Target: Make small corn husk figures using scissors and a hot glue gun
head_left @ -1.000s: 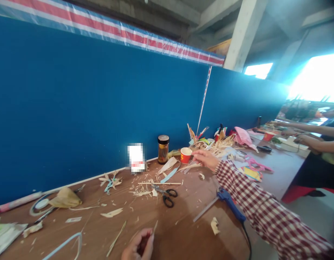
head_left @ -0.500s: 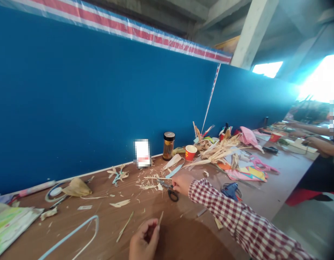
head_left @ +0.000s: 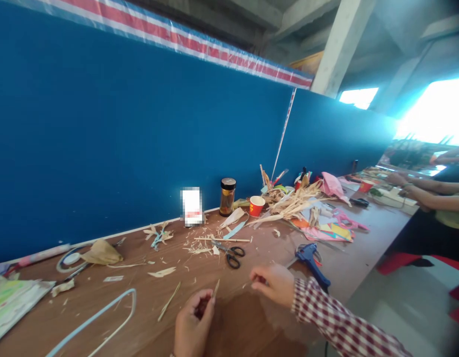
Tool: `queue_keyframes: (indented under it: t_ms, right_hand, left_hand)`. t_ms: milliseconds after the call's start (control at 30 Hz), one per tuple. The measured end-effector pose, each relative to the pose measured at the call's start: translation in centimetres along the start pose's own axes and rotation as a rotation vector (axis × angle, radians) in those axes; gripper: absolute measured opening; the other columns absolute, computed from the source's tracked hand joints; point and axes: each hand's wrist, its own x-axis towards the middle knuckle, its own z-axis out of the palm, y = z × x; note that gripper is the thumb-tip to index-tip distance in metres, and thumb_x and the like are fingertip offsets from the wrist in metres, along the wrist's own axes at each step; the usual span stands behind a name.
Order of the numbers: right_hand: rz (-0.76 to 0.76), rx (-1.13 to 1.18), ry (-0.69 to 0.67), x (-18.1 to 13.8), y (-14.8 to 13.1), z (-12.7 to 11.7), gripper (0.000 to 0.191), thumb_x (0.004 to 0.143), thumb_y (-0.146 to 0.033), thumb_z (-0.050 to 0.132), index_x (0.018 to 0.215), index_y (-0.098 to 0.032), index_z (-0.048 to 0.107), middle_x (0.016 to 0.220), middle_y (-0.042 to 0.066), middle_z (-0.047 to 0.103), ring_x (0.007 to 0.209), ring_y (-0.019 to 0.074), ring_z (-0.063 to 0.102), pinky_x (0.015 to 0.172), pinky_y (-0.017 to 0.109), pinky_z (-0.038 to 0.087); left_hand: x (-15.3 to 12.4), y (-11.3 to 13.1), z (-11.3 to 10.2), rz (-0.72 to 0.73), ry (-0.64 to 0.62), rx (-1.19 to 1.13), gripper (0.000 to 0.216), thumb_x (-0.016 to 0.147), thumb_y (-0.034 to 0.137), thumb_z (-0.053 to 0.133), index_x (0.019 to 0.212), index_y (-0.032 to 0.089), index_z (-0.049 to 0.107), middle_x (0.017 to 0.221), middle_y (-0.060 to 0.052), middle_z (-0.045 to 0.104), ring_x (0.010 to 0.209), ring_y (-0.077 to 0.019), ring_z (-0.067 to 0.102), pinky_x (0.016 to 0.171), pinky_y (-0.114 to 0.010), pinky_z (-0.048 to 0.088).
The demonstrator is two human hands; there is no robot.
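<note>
– Where does the strip (head_left: 217, 287) lie from your fingers?

– My left hand (head_left: 192, 325) is on my side of the scissors (head_left: 233, 258), slightly to their left, thumb and fingers pinching the strip's lower end. Its long axis rises from the fingertips, leaning slightly right, tip towards the scissors but not touching them.

– And the other hand?

– My right hand (head_left: 276, 283) is right of the scissors and nearer me, apart from the strip; of my 2 hands, the left is nearer it. The right fingers curl inwards; I can't tell whether they pinch anything.

– How does the strip look?

– Thin, pale tan, tapering; its lower end is hidden.
</note>
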Motion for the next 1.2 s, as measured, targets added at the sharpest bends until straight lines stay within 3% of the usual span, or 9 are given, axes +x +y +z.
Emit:
queue_keyframes:
  t_ms: [100,233,300,433,667,800,1033,1133,1200]
  right_hand:
    - [0.167,-0.098,0.226,-3.7,2.9,0.0,0.014,0.080,-0.030,0.043,0.081,-0.023,0.055,0.074,0.002,0.061,0.068,0.0165,0.057,0.062,0.027,0.040]
    - [0.387,-0.426,0.489,-7.6,7.4,-0.2,0.011,0.079,-0.032,0.044,0.077,-0.026,0.052,0.081,0.007,0.058,0.079,0.0258,0.054,0.067,0.036,0.040]
    - [0.472,-0.530,0.532,-8.8,9.2,-0.1,0.014,0.078,-0.036,0.045,0.082,-0.024,0.052,0.084,0.008,0.057,0.080,0.0270,0.053,0.068,0.038,0.041]
    - [0.570,-0.527,0.480,-9.5,11.3,0.5,0.020,0.077,-0.037,0.048,0.087,-0.020,0.050,0.083,0.008,0.057,0.076,0.0249,0.056,0.064,0.034,0.042]
    - [0.672,-0.513,0.382,-8.9,10.9,-0.1,0.024,0.079,-0.028,0.043,0.099,-0.015,0.047,0.075,0.009,0.060,0.075,0.0252,0.058,0.061,0.032,0.040]
    - [0.624,-0.532,0.521,-9.0,10.7,-1.3,0.029,0.078,-0.025,0.042,0.105,-0.014,0.044,0.084,0.011,0.059,0.083,0.0260,0.056,0.067,0.033,0.040]
    - [0.504,-0.153,0.741,-8.6,10.0,-3.6,0.036,0.081,-0.029,0.038,0.113,-0.015,0.037,0.092,0.012,0.058,0.075,0.0237,0.057,0.066,0.034,0.040]
    - [0.506,0.022,0.876,-8.0,8.3,-4.3,0.044,0.074,-0.041,0.050,0.109,-0.016,0.042,0.089,0.009,0.058,0.074,0.0219,0.055,0.066,0.033,0.040]
    - [0.481,0.230,0.840,-7.3,6.8,-4.2,0.037,0.071,-0.045,0.054,0.095,-0.018,0.051,0.078,0.006,0.057,0.068,0.0193,0.053,0.061,0.030,0.040]
  left_hand:
    - [0.0,-0.3,0.0,0.001,-0.003,0.020,0.027,0.065,0.039,0.060,0.077,0.015,0.066,0.074,-0.005,0.069,0.068,-0.0187,0.064,0.065,-0.026,0.051]
    - [0.1,-0.7,0.0,-0.001,0.002,-0.019,0.028,0.064,0.038,0.061,0.079,0.015,0.066,0.077,-0.006,0.070,0.071,-0.0191,0.064,0.067,-0.026,0.051]
    - [0.1,-0.7,0.0,-0.009,0.014,-0.044,0.029,0.063,0.039,0.063,0.079,0.015,0.067,0.077,-0.006,0.070,0.071,-0.0191,0.065,0.066,-0.026,0.051]
    - [0.0,-0.7,-0.1,-0.035,0.034,-0.069,0.032,0.061,0.041,0.064,0.077,0.015,0.066,0.075,-0.006,0.070,0.068,-0.0193,0.064,0.063,-0.026,0.052]
    - [-0.2,-0.3,-0.2,-0.119,0.036,-0.141,0.036,0.058,0.043,0.066,0.078,0.013,0.064,0.061,-0.003,0.063,0.050,-0.0143,0.055,0.046,-0.023,0.046]
    - [0.0,0.3,-0.4,-0.152,0.039,-0.232,0.031,0.057,0.042,0.067,0.073,0.015,0.062,0.056,0.001,0.058,0.043,-0.0106,0.049,0.040,-0.021,0.042]
    - [0.8,0.0,-1.4,-0.242,0.079,-0.344,0.026,0.063,0.039,0.064,0.072,0.014,0.063,0.050,0.003,0.051,0.044,-0.0080,0.046,0.041,-0.018,0.038]
    - [1.0,-0.2,-1.6,-0.291,0.076,-0.377,0.027,0.064,0.039,0.064,0.072,0.013,0.063,0.046,0.004,0.049,0.044,-0.0070,0.044,0.041,-0.017,0.036]
    - [1.1,-0.2,-1.7,-0.311,0.087,-0.381,0.029,0.063,0.039,0.065,0.074,0.012,0.064,0.047,0.003,0.050,0.044,-0.0076,0.044,0.041,-0.018,0.037]
